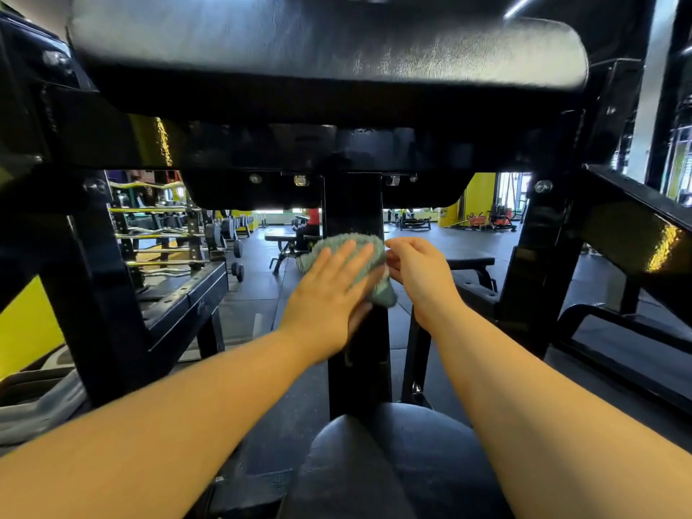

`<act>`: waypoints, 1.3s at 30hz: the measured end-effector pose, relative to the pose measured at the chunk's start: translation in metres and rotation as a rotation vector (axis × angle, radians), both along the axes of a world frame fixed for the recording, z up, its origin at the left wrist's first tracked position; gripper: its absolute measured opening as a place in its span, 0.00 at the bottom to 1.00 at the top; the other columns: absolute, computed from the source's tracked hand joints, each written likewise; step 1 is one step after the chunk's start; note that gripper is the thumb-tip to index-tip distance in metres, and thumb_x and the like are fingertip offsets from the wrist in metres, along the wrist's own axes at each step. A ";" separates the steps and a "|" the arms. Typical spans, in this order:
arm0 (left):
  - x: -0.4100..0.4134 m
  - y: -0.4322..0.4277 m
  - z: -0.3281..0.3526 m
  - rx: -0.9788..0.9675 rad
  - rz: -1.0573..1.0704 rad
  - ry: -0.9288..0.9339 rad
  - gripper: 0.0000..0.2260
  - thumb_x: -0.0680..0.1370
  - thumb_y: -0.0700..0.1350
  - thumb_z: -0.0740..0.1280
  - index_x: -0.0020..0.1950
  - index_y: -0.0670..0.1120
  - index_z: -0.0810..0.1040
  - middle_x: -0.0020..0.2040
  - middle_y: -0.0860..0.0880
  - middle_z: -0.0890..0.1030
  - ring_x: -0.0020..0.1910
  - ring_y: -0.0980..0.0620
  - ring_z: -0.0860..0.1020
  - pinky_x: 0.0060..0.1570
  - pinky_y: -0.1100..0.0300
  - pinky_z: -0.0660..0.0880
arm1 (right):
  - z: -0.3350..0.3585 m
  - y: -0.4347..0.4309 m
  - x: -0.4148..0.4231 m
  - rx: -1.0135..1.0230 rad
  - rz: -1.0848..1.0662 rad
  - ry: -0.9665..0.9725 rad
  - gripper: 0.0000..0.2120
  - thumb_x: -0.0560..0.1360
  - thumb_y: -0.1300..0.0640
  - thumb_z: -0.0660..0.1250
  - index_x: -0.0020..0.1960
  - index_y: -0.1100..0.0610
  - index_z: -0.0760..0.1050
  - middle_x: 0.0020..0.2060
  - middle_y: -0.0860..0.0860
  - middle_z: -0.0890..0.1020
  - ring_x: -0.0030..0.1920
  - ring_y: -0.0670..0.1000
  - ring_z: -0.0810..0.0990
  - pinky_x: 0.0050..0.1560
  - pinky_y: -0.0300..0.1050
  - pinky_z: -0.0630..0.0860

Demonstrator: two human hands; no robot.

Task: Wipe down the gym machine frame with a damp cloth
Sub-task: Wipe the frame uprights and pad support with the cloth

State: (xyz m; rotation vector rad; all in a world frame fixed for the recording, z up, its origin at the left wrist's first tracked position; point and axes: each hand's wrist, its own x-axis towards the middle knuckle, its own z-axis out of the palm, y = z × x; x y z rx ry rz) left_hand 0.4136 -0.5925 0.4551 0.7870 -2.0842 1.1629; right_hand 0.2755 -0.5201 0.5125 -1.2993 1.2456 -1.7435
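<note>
Closest to me, at the bottom of the view, the black seat pad (393, 462) sits between my two bare forearms, which both reach forward over it. Just past the seat, the machine's black centre post (354, 204) rises straight up and blocks the middle of the room behind it. A thick black frame leg (93, 294) slants up on the left, and more black frame bars (636, 204) cross on the right.

The grey-green cloth (348, 249) lies against the front of the centre post, about halfway up. My left hand (329, 290) is spread flat over it, fingers (342, 258) straight and close together, pressing the cloth onto the post with the palm. My right hand (419, 271) is just beside it on the right. Its fingers (402, 247) are curled and meet the cloth's right edge, but the blur keeps me from telling whether they pinch it or only touch it.

Overhead, the broad black arm pad (318, 43) and its steel mount fill the whole top of the view. Through the gaps under it I see dark rubber floor (468, 241). Far off on the left stands a rack of chrome barbells (161, 234) with dumbbells (238, 271) at its foot. Beyond the post there is a person in a red top (313, 218), and a yellow wall (481, 192) behind.
</note>
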 end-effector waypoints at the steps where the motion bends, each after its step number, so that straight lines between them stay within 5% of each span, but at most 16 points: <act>1: 0.003 0.006 -0.015 -0.003 -0.025 -0.029 0.23 0.78 0.52 0.55 0.72 0.49 0.63 0.72 0.42 0.67 0.71 0.42 0.59 0.72 0.47 0.49 | -0.001 0.000 -0.001 -0.001 -0.005 0.002 0.07 0.79 0.57 0.62 0.48 0.59 0.77 0.53 0.63 0.80 0.58 0.64 0.77 0.60 0.63 0.74; 3: 0.012 0.015 -0.036 0.027 -0.055 -0.134 0.23 0.79 0.53 0.55 0.73 0.52 0.61 0.72 0.44 0.67 0.71 0.42 0.60 0.71 0.47 0.52 | 0.000 0.001 -0.001 -0.012 0.001 0.017 0.15 0.79 0.58 0.60 0.57 0.71 0.71 0.57 0.70 0.74 0.61 0.70 0.70 0.59 0.70 0.68; 5: 0.018 0.012 -0.030 0.018 -0.046 -0.194 0.22 0.79 0.54 0.54 0.73 0.53 0.61 0.72 0.45 0.68 0.71 0.44 0.61 0.70 0.47 0.54 | 0.000 0.000 0.000 -0.022 0.004 0.034 0.19 0.78 0.58 0.60 0.60 0.73 0.67 0.57 0.71 0.72 0.61 0.71 0.68 0.58 0.73 0.67; 9: 0.003 -0.001 0.024 -0.040 0.037 -0.088 0.23 0.77 0.54 0.54 0.71 0.48 0.66 0.70 0.43 0.71 0.69 0.42 0.67 0.68 0.47 0.54 | -0.001 -0.007 -0.003 -0.012 0.007 0.009 0.08 0.78 0.56 0.61 0.48 0.59 0.77 0.52 0.62 0.80 0.55 0.62 0.80 0.58 0.62 0.76; 13: -0.011 -0.005 0.032 -0.055 0.103 0.065 0.23 0.77 0.51 0.55 0.71 0.47 0.68 0.71 0.42 0.69 0.70 0.40 0.66 0.70 0.47 0.51 | -0.004 -0.017 -0.012 0.001 0.043 -0.047 0.08 0.80 0.53 0.60 0.53 0.54 0.75 0.50 0.55 0.80 0.50 0.52 0.79 0.55 0.52 0.77; 16: -0.003 0.007 -0.020 -0.015 -0.026 -0.136 0.24 0.75 0.48 0.61 0.71 0.49 0.66 0.71 0.43 0.68 0.71 0.42 0.61 0.72 0.49 0.49 | -0.002 -0.015 -0.018 0.041 0.109 -0.187 0.11 0.83 0.55 0.55 0.59 0.59 0.71 0.42 0.54 0.80 0.42 0.50 0.79 0.43 0.42 0.75; 19: 0.019 0.016 -0.034 0.045 -0.064 -0.441 0.24 0.74 0.48 0.66 0.70 0.52 0.69 0.71 0.46 0.69 0.71 0.45 0.63 0.73 0.51 0.50 | 0.001 -0.009 -0.018 0.055 0.164 -0.247 0.14 0.84 0.53 0.51 0.63 0.59 0.68 0.42 0.55 0.79 0.43 0.51 0.79 0.46 0.46 0.74; 21: 0.021 0.009 -0.005 -0.018 -0.054 -0.485 0.21 0.73 0.48 0.64 0.67 0.51 0.73 0.69 0.47 0.72 0.69 0.47 0.66 0.71 0.51 0.52 | 0.001 -0.008 -0.017 0.051 0.160 -0.232 0.15 0.84 0.53 0.51 0.63 0.59 0.69 0.42 0.54 0.79 0.44 0.51 0.79 0.45 0.46 0.75; 24: 0.008 -0.003 0.070 -0.031 0.007 -0.242 0.22 0.76 0.48 0.55 0.69 0.47 0.71 0.70 0.44 0.71 0.69 0.45 0.67 0.69 0.53 0.52 | 0.003 -0.010 -0.017 0.052 0.154 -0.249 0.15 0.84 0.52 0.51 0.62 0.58 0.70 0.42 0.53 0.79 0.42 0.52 0.79 0.41 0.45 0.77; 26: -0.003 -0.013 0.113 -0.030 0.092 -0.067 0.24 0.79 0.50 0.49 0.74 0.49 0.63 0.75 0.46 0.61 0.74 0.46 0.59 0.71 0.57 0.43 | 0.005 -0.013 -0.020 0.055 0.130 -0.276 0.15 0.84 0.50 0.51 0.61 0.58 0.70 0.45 0.54 0.78 0.47 0.55 0.80 0.44 0.47 0.78; 29: -0.016 -0.013 0.117 0.023 0.148 0.087 0.25 0.78 0.52 0.46 0.76 0.50 0.59 0.77 0.48 0.55 0.76 0.47 0.52 0.71 0.57 0.37 | 0.009 -0.016 -0.024 0.047 0.111 -0.289 0.17 0.84 0.48 0.49 0.62 0.57 0.70 0.46 0.54 0.77 0.47 0.56 0.78 0.47 0.49 0.78; 33: -0.009 -0.003 0.044 -0.029 -0.002 -0.117 0.22 0.76 0.49 0.55 0.70 0.47 0.71 0.71 0.43 0.69 0.70 0.41 0.66 0.69 0.47 0.54 | 0.004 -0.012 -0.025 0.059 0.094 -0.281 0.19 0.84 0.46 0.48 0.63 0.56 0.70 0.47 0.54 0.80 0.43 0.52 0.79 0.41 0.46 0.76; 39: 0.035 0.022 -0.065 0.152 -0.210 -0.727 0.19 0.78 0.46 0.59 0.70 0.49 0.70 0.73 0.49 0.67 0.73 0.48 0.61 0.69 0.47 0.60 | 0.002 -0.004 -0.014 0.128 0.143 -0.220 0.19 0.84 0.48 0.47 0.62 0.58 0.70 0.39 0.52 0.78 0.39 0.51 0.78 0.40 0.45 0.76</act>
